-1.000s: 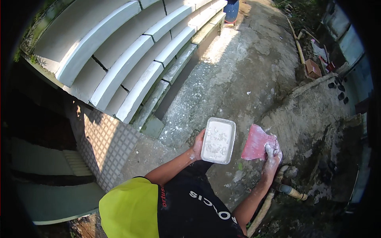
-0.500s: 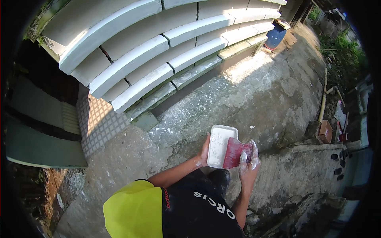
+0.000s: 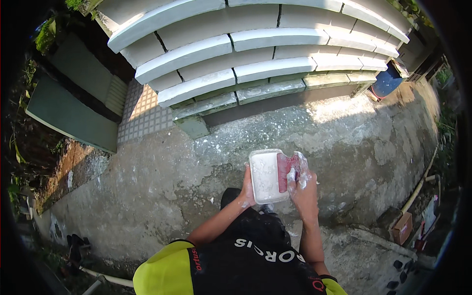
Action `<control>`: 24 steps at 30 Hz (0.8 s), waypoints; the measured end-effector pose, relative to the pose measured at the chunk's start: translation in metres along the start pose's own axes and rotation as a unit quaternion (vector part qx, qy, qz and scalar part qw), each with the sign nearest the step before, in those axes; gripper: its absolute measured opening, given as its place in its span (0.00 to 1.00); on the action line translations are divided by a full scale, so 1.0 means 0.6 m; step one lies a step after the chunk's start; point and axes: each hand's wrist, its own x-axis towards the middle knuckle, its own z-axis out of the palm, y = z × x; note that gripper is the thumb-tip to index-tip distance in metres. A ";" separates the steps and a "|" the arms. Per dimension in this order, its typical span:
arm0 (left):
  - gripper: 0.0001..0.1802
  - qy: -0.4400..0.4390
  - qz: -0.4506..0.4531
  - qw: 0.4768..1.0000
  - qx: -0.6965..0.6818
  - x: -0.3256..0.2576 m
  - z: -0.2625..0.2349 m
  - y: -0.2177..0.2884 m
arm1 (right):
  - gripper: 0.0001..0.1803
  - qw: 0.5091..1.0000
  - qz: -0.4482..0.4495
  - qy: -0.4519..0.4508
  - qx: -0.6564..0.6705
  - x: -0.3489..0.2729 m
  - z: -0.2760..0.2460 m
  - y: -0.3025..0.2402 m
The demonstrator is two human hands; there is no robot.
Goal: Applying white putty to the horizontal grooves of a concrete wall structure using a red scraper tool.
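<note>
A shallow white plastic tub (image 3: pixel 264 172) with white paste in it is held out in front of my body. My left hand (image 3: pixel 248 188) grips its left side, thumb along the wall. My right hand (image 3: pixel 304 188), smeared with white paste, is closed on a red flat scraper (image 3: pixel 283 172). The scraper's blade lies across the right part of the tub, over the paste. White paste sticks to the scraper near my fingers. Whether the blade's edge touches the paste cannot be made out.
Ahead runs a low wall with stepped white ledges (image 3: pixel 275 39); its lowest ledge (image 3: pixel 270 92) is greenish and patchy. Stained concrete (image 3: pixel 152 191) lies below. A blue drum (image 3: pixel 387 81) stands far right, and a cardboard box (image 3: pixel 402 227) near right. Checkered tiles (image 3: pixel 140 110) lie left.
My view has turned toward the right, so the wall now lies more level across the picture. The scraper has shifted from a tilted hold to upright along the tub's right side.
</note>
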 end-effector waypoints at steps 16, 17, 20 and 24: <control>0.45 0.091 0.137 0.985 0.049 0.056 0.041 -0.002 | 0.25 0.992 -0.018 -0.080 -0.097 0.075 0.026 0.070; 0.45 0.095 0.135 0.984 0.064 0.062 0.044 -0.002 | 0.24 0.993 -0.028 -0.075 -0.085 0.085 0.022 0.073; 0.43 0.071 0.109 0.990 0.050 0.088 0.038 0.013 | 0.23 0.996 -0.035 -0.071 -0.031 0.106 0.021 0.063; 0.40 0.034 0.103 0.994 0.029 0.112 0.040 0.022 | 0.22 0.995 -0.048 -0.076 0.042 0.139 0.025 0.056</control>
